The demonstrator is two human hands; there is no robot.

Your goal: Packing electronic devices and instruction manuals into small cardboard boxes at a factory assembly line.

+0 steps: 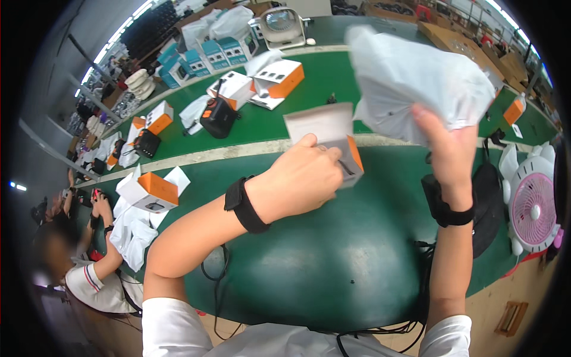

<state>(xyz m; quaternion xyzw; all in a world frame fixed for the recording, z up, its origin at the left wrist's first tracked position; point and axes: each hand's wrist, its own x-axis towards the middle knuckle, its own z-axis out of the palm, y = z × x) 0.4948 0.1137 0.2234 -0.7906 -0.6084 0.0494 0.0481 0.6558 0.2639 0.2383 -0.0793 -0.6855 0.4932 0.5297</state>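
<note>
My left hand (300,175) is closed on a small white and orange cardboard box (352,160) over the green table. The box's lid flap stands up, and its near side is partly hidden by my fingers. Up to the right, my right hand (446,140) grips a crumpled white plastic bag (416,80) between thumb and fingers. Motion blurs the bag's upper left edge, and I cannot make out what is inside it. Both of my wrists carry black straps.
A green conveyor (321,71) beyond the table carries black devices (219,117) and white-orange boxes (279,78). Another open box (156,193) with white bags lies left, near a co-worker (101,279). A pink and white fan (533,205) stands right, beside a black cap-like item (489,202). Cables hang along the near edge.
</note>
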